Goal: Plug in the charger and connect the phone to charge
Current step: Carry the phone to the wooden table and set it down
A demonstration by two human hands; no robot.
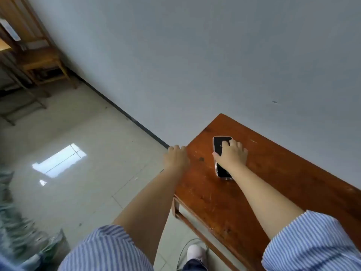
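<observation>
A black phone (222, 171) in a clear case lies flat, screen up, on the reddish-brown wooden table (277, 173) near its far left corner. My right hand (232, 155) rests on top of the phone, thumb at its left edge and fingers spread over the screen. My left hand (175, 157) sits at the table's left edge with its fingers curled in; I cannot tell whether anything is inside it. A thin dark cable (182, 250) runs over the floor by my white shoe (196, 251). No charger or socket is in view.
The table stands against a plain grey wall (195, 55). Pale floor tiles (88, 182) stretch to the left. A wooden chair (43, 61) and other furniture stand at the far upper left. A blurred bag-like thing (21, 227) lies at the lower left.
</observation>
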